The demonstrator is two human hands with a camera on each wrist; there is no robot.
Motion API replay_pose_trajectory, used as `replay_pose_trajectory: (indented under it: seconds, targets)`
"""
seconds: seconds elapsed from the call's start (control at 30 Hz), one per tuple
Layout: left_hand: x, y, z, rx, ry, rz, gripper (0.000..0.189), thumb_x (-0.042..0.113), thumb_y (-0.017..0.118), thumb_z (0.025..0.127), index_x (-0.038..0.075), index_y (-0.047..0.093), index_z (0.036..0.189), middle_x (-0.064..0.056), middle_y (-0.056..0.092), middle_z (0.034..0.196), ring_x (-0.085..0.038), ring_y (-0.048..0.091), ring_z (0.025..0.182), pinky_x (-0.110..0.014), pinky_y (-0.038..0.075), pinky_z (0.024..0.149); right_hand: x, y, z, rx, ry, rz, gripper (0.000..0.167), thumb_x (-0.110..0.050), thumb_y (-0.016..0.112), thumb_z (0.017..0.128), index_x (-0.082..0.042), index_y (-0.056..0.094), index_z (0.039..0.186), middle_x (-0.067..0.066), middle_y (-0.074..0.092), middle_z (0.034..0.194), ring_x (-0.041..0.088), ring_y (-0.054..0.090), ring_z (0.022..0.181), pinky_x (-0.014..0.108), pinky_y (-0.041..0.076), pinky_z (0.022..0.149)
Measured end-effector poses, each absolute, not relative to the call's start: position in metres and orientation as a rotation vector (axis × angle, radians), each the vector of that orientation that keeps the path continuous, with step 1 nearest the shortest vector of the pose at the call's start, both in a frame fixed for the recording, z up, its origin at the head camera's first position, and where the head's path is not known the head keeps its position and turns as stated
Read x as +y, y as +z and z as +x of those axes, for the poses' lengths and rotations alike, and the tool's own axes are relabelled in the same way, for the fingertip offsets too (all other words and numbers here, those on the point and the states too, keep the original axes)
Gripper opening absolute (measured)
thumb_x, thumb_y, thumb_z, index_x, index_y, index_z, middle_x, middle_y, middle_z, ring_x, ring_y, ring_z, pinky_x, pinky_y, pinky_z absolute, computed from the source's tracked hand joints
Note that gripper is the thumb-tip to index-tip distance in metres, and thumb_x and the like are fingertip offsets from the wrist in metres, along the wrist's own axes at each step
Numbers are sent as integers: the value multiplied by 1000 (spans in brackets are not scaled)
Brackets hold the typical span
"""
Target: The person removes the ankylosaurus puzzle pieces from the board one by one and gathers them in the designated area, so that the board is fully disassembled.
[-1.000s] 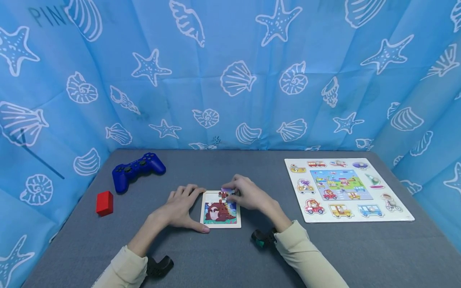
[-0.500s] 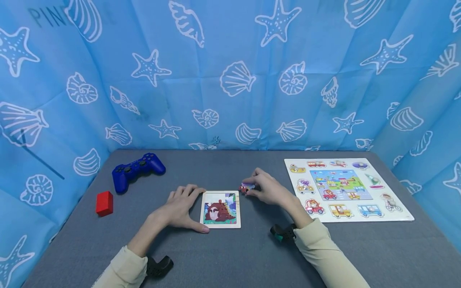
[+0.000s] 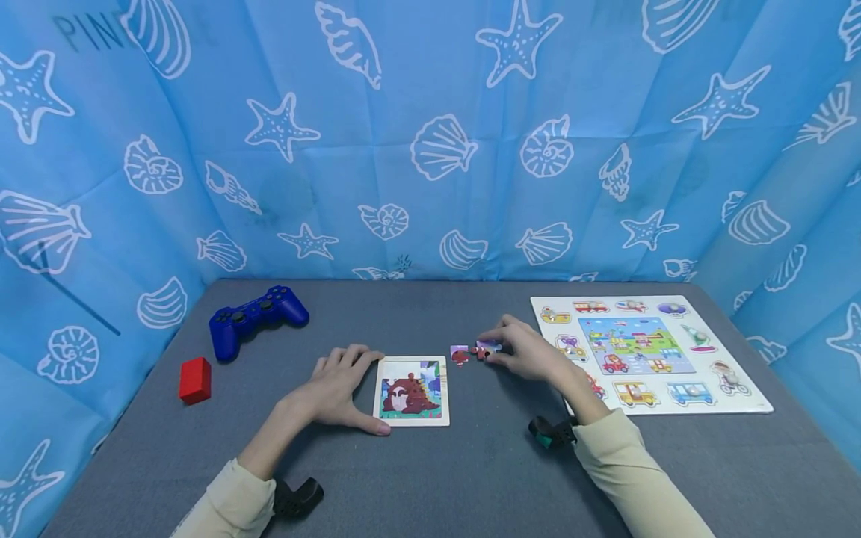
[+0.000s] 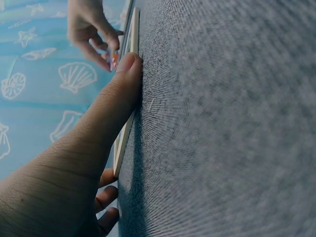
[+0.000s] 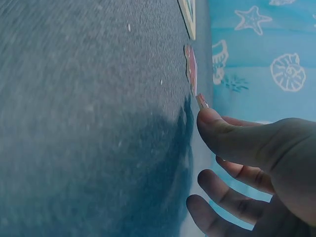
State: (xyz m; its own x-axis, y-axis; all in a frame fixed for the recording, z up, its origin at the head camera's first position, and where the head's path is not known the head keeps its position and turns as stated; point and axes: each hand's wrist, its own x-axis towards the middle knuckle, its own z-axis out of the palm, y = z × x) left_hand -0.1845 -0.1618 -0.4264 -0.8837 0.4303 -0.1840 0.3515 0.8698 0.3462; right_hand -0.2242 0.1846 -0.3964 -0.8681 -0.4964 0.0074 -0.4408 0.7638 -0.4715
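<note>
In the head view, a small jigsaw puzzle in a pale wooden frame (image 3: 412,422) lies flat at mid-table, showing a brown dinosaur with bare white backing at its upper left. My left hand (image 3: 336,388) holds its left side, thumb along the near edge and fingertips at the far left corner. To the frame's right, my right hand (image 3: 528,351) pinches a red and purple puzzle piece (image 3: 486,349) between thumb and forefinger, low over the cloth. Another puzzle piece (image 3: 460,354) lies between that hand and the frame. The right wrist view shows only an edge of the pinched piece (image 5: 201,101).
A white peg puzzle board (image 3: 558,359) with vehicle pictures lies right of my right hand. At the left are a blue game controller (image 3: 258,315) and a red block (image 3: 195,380). A blue shell-print curtain (image 3: 403,97) stands behind the grey table (image 3: 417,493).
My right hand has moved right, away from the framed puzzle, carrying a piece out. More white backing shows there, and one piece now lies on the cloth. The left hand has stayed put.
</note>
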Motion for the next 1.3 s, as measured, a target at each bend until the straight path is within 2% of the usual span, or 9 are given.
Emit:
replay_pose_trajectory:
  seconds: [0.6, 0.93, 1.3]
  targets:
    - [-162, -427, -185, 2791, 439, 597, 118, 82, 79, 62, 25, 37, 156, -12, 38, 156, -38, 39, 137, -60, 34, 106, 190, -403, -226, 2835, -707, -746, 34, -13, 73, 94, -3, 71, 126, 12, 63, 106, 18, 56, 91, 32, 44, 78]
    - [-162, -427, -185, 2794, 432, 593, 118, 82, 79, 62, 25, 37, 156, -12, 38, 156, -39, 38, 138, -60, 34, 105, 188, -404, -225, 2821, -688, -729, 34, -15, 72, 95, -3, 71, 127, 12, 61, 101, 17, 48, 84, 29, 38, 72]
    - [-162, -427, -185, 2793, 434, 591, 118, 82, 79, 61, 25, 37, 156, -12, 38, 157, -39, 38, 139, -60, 34, 106, 189, -404, -226, 2798, -667, -666, 37, -17, 71, 96, -6, 69, 131, 11, 60, 104, 18, 48, 86, 30, 37, 73]
